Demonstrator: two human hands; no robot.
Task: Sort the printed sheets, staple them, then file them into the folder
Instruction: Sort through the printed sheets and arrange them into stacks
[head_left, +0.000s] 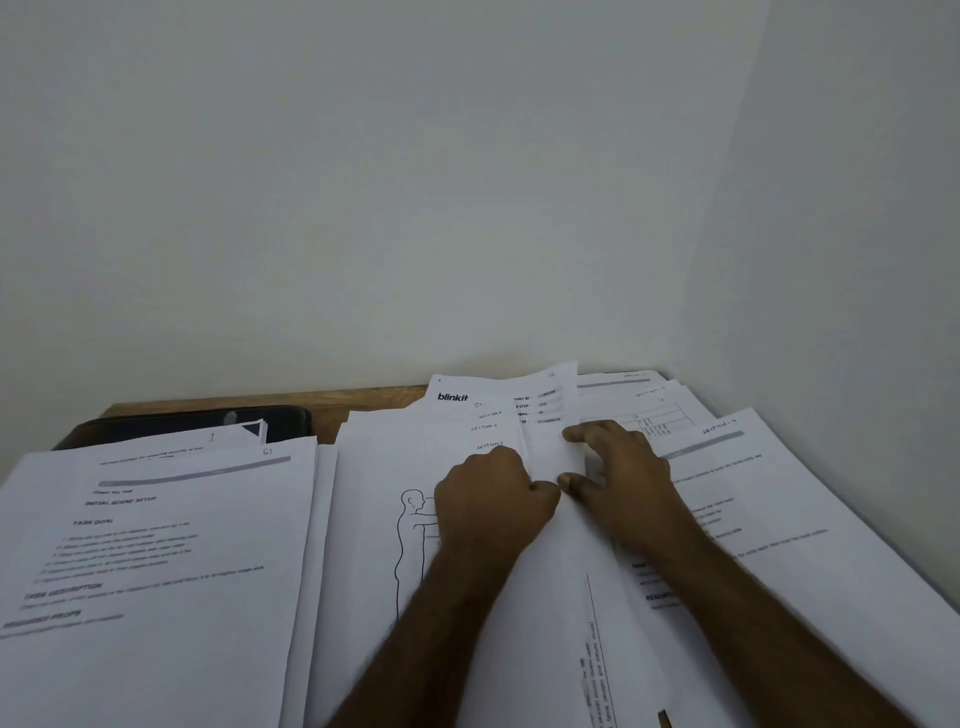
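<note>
so the desk (260, 400) is basically buried in printed sheets. both hands are in the middle of the mess: the left hand (493, 499) is curled into a loose fist with fingers tucked on the edge of a small folded sheet (545, 447), and the right hand (618, 467) pinches the same sheet from the other side, thumb and index finger spread around it. under them lies a page with a body outline drawing (410, 545). a blinkit slip (498, 400) sits just behind the hands. a stack marked s1 (156, 545) lies on the left, another stack marked section 4 (769, 493) on the right. the black folder (197, 423) is at the back left, partly under papers.
</note>
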